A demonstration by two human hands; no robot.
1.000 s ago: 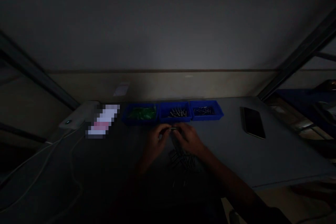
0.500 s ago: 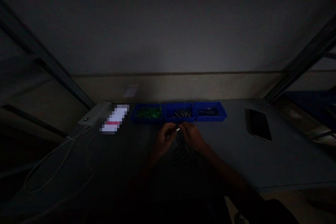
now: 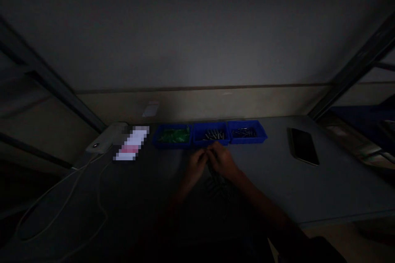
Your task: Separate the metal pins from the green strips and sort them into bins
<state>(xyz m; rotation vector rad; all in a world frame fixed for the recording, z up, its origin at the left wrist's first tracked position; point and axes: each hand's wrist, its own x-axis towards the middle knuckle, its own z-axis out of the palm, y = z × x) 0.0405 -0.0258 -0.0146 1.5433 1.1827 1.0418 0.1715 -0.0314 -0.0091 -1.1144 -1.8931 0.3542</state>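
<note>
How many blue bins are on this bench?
3, in a row along the bench: left bin with green contents, middle bin with short metal pieces, right bin with thin pieces. The dark foreground could hide more.

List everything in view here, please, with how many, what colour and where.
Bins: three, blue, row at table's back
Green plastic-looking pieces: uncountable, green, left bin
Cylindrical metal pieces: several, silvery, middle bin
Thin rod-like pieces: many, dark silvery, right bin
Loose small parts: uncountable, dark, on table between forearms
Phone-like device: one, black, table's right
Pixelated patch: one, white and pink, left of bins
Box-shaped device: one, white, table's left
Cables: several, whitish, table's left
Pale rectangle: one, whitish, wall behind
Table: one, grey, under these
Wall: one, grey above beige, behind
Posts: two, dark grey, either side
Left hand, right hand: two, bare, fingertips together before middle bin; contents unclear
</note>
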